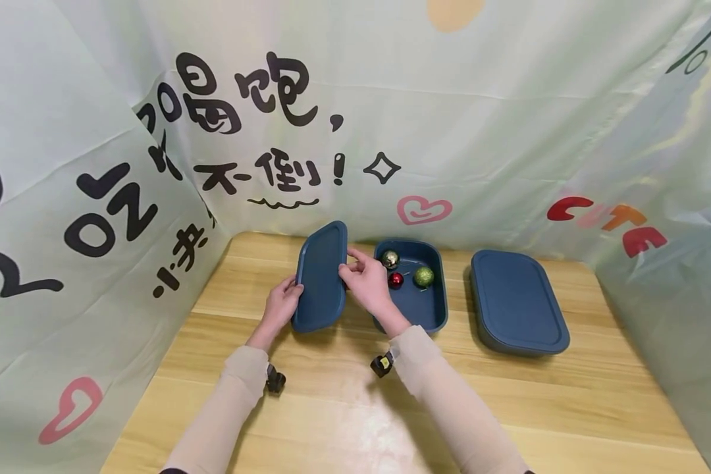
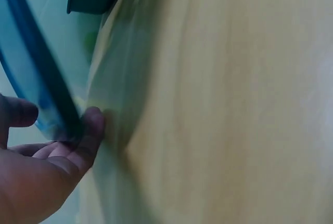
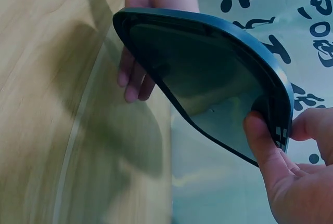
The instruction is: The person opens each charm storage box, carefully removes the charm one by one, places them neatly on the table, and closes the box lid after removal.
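Note:
Between both hands a dark blue rectangular lid (image 1: 321,276) is held tilted above the table, left of the open box. My left hand (image 1: 281,304) grips its left edge, thumb on one face and fingers on the other, as the left wrist view shows. On the opposite edge my right hand (image 1: 367,282) pinches the lid near a corner; in the right wrist view the thumb (image 3: 263,141) lies on the lid's rimmed face. Just right of that hand stands the open blue box (image 1: 440,296), holding a gold ball (image 1: 390,259), a red ball (image 1: 395,280) and a green ball (image 1: 423,276).
A second blue box with its lid on (image 1: 518,299) stands to the right on the wooden table (image 1: 332,408). Printed cloth walls (image 1: 480,145) rise behind and at both sides. Each wrist carries a small black camera (image 1: 275,380).

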